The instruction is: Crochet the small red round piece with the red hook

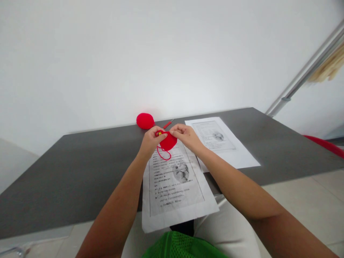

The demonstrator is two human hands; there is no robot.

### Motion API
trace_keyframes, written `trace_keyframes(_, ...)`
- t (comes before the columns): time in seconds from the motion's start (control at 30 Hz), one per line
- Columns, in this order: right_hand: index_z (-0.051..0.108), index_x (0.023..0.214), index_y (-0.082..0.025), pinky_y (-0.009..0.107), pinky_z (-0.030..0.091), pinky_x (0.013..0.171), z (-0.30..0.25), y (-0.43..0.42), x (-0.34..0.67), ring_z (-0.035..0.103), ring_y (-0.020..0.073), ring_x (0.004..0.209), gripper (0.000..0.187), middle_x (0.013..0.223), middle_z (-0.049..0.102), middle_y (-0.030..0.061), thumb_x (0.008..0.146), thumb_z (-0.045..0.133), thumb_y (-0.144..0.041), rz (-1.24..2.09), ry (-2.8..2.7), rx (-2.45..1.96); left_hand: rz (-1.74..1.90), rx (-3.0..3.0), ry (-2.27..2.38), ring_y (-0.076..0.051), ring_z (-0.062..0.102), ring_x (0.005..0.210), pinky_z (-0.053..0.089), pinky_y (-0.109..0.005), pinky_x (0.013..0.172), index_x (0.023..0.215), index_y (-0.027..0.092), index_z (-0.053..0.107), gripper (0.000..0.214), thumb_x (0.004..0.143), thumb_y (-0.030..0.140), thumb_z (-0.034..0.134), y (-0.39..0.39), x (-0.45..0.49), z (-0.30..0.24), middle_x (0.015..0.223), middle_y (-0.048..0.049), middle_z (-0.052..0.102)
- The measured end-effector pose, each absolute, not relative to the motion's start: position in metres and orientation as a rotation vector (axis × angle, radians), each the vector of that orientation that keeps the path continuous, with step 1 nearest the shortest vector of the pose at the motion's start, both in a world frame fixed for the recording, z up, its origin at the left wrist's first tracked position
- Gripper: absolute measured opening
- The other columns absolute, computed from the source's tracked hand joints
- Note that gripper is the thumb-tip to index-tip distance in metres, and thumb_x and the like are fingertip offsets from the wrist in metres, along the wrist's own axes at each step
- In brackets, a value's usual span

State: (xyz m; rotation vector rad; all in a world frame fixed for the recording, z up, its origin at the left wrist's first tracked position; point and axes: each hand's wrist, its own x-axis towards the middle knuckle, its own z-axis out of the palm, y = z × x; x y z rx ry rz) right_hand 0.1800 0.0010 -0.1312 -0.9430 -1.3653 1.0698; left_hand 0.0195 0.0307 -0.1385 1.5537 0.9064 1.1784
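A small, rounded red crocheted piece [168, 141] is held up between both hands, over a printed sheet. My left hand [151, 140] pinches its left upper edge between thumb and fingers. At the opposite side, my right hand [186, 135] grips the upper right edge with thumb and forefinger. A loop of red yarn [164, 157] hangs below the piece on the left. By the left fingers shows a small yellow item [160, 133], too small to make out. Behind the hands lies a red-handled crochet hook [168, 124], and a ball of red yarn [145, 121] rests near the wall.
The printed sheet [174, 208] under the hands hangs over the front edge of the dark table [88, 168]. Another printed page [228, 156] lies to the right. A white wall [161, 53] backs the table; a metal pole [286, 99] stands at right.
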Motion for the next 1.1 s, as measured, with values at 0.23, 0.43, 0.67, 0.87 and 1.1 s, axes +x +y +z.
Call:
trace_keyframes(0.23, 0.061, 0.074, -0.015, 0.023, 0.040, 0.058, -0.1290, 0.0004, 0.1791, 0.053, 0.0095, 0.058, 0.012, 0.065, 0.061, -0.0019, 0.072, 0.061, -0.027, 1.106, -1.349, -0.938, 1.168, 1.558, 0.917, -0.010, 0.046, 0.058, 0.035, -0.024, 0.059, 0.073, 0.017, 0.059, 0.013, 0.066, 0.025, 0.067, 0.0308, 0.0196, -0.1380, 0.062, 0.0040, 0.053)
trace_keyframes(0.43, 0.062, 0.074, -0.015, 0.023, 0.042, 0.060, -0.1268, -0.0011, 0.1782, 0.055, 0.0098, 0.060, 0.012, 0.067, 0.062, -0.0014, 0.072, 0.061, -0.027, 1.107, -1.340, -0.948, 1.169, 1.558, 0.925, -0.010, 0.045, 0.057, 0.035, -0.024, 0.058, 0.072, 0.017, 0.059, 0.015, 0.065, 0.026, 0.069, 0.0297, 0.0203, -0.1365, 0.062, 0.0043, 0.052)
trace_keyframes(0.67, 0.060, 0.074, -0.015, 0.023, 0.039, 0.056, -0.1270, -0.0016, 0.1796, 0.052, 0.0094, 0.055, 0.011, 0.061, 0.059, -0.0025, 0.074, 0.058, -0.026, 1.069, -1.392, -0.984, 1.158, 1.555, 0.948, -0.010, 0.045, 0.056, 0.034, -0.024, 0.057, 0.072, 0.017, 0.059, 0.015, 0.064, 0.025, 0.068, 0.0281, 0.0209, -0.1353, 0.060, 0.0045, 0.052)
trace_keyframes(0.87, 0.061, 0.073, -0.015, 0.023, 0.039, 0.057, -0.1287, -0.0001, 0.1799, 0.051, 0.0093, 0.057, 0.012, 0.062, 0.059, -0.0026, 0.072, 0.059, -0.027, 1.071, -1.389, -0.969, 1.155, 1.558, 0.954, -0.010, 0.045, 0.055, 0.034, -0.024, 0.056, 0.070, 0.017, 0.058, 0.014, 0.063, 0.025, 0.068, 0.0275, 0.0212, -0.1349, 0.059, 0.0048, 0.051)
trace_keyframes(1.1, 0.062, 0.073, -0.015, 0.024, 0.041, 0.061, -0.1283, 0.0003, 0.1808, 0.054, 0.0102, 0.061, 0.012, 0.067, 0.062, -0.0011, 0.073, 0.060, -0.027, 1.097, -1.386, -0.939, 1.167, 1.587, 0.948, -0.010, 0.045, 0.056, 0.034, -0.024, 0.057, 0.071, 0.017, 0.058, 0.014, 0.065, 0.025, 0.068, 0.0272, 0.0209, -0.1344, 0.060, 0.0046, 0.052)
